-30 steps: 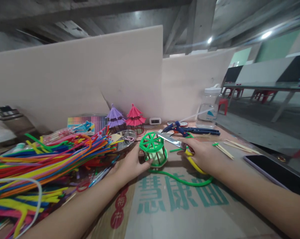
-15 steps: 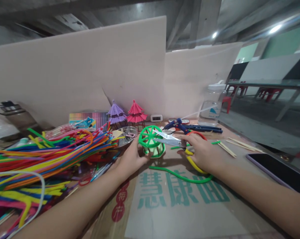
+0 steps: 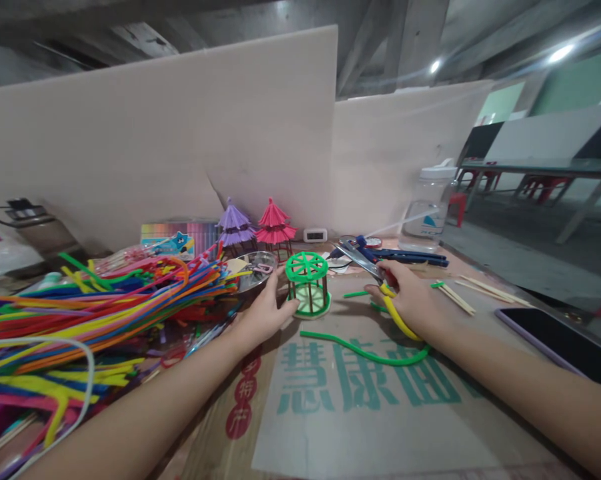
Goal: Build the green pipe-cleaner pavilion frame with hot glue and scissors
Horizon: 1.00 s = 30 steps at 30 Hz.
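A small green pipe-cleaner pavilion frame (image 3: pixel 306 268), with a spoked round top, brown posts and a pale base, stands upright on the cardboard. My left hand (image 3: pixel 269 308) grips its left side, thumb in front and fingers partly hidden behind. In my right hand (image 3: pixel 405 297) is a pair of scissors (image 3: pixel 358 259) with yellow handles, its blades pointing up and left, apart from the frame. A loose green pipe cleaner (image 3: pixel 360 353) curves across the cardboard below. Another short green piece (image 3: pixel 355 294) lies between the frame and my right hand.
Bundled coloured pipe cleaners (image 3: pixel 130 313) cover the left side. Behind stand a purple pavilion (image 3: pixel 234 223), a pink pavilion (image 3: pixel 275 223), a metal bowl (image 3: pixel 245 283) and a small clock (image 3: pixel 315 235). A glue gun (image 3: pixel 363 248), water bottle (image 3: pixel 427 210), sticks (image 3: pixel 455 298) and phone (image 3: pixel 555 337) are at right.
The scissors have moved right and back, away from the frame's top. The frame, tilted toward me before, now stands upright, with my left hand still at its side.
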{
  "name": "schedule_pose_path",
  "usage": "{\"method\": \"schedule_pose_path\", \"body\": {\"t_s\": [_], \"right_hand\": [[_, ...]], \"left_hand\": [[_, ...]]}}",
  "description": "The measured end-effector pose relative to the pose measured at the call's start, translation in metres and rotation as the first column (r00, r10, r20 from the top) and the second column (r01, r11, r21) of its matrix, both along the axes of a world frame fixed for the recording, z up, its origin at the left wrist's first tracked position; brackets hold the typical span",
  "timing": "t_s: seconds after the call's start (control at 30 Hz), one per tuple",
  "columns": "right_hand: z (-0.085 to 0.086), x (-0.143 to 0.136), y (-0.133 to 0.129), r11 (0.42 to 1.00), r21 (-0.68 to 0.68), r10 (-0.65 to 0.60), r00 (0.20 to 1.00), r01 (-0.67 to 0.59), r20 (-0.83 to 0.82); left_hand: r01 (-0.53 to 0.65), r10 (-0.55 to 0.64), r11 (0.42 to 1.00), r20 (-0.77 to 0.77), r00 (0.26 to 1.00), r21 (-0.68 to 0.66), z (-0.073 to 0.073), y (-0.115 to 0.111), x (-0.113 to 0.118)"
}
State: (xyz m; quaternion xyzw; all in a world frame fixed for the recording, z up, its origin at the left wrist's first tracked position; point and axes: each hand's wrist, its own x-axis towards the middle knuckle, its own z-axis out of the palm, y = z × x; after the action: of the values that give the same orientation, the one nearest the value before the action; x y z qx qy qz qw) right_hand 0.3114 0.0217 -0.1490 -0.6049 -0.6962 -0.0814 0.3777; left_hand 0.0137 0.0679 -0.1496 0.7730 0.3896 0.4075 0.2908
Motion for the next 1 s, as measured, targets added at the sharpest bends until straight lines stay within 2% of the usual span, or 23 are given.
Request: {"method": "schedule_pose_path", "body": {"t_s": [0.1,0.23,0.4,0.73,0.83,1.0], "right_hand": [[-0.005,0.003,0.005,1.0,0.008,0.006,1.0,-0.006,-0.015],[-0.002,0.001,0.002,1.0,0.006,0.017,1.0,-0.016,-0.006],[0.006,-0.005,-0.006,0.997,0.038,0.072,0.996,-0.074,0.057],[0.011,-0.006,-0.013,0.985,0.031,0.157,0.963,-0.167,0.221],[0.009,-0.004,-0.012,0.977,0.047,0.192,0.951,-0.209,0.242],[0.009,-0.002,-0.011,0.978,0.068,0.177,0.956,-0.198,0.233]], "left_hand": [[0.03,-0.03,0.999,0.013,0.999,-0.022,-0.003,0.001,0.0],[0.099,-0.099,0.995,-0.023,0.995,-0.034,-0.001,-0.001,0.002],[0.076,-0.075,0.997,-0.082,0.994,0.016,0.005,-0.005,0.006],[0.025,-0.024,0.994,-0.004,1.0,0.111,0.009,-0.011,0.007],[0.027,-0.022,0.991,-0.039,0.999,0.128,0.008,-0.009,0.005],[-0.044,0.072,0.977,-0.133,0.988,0.207,0.006,-0.009,0.003]]}}
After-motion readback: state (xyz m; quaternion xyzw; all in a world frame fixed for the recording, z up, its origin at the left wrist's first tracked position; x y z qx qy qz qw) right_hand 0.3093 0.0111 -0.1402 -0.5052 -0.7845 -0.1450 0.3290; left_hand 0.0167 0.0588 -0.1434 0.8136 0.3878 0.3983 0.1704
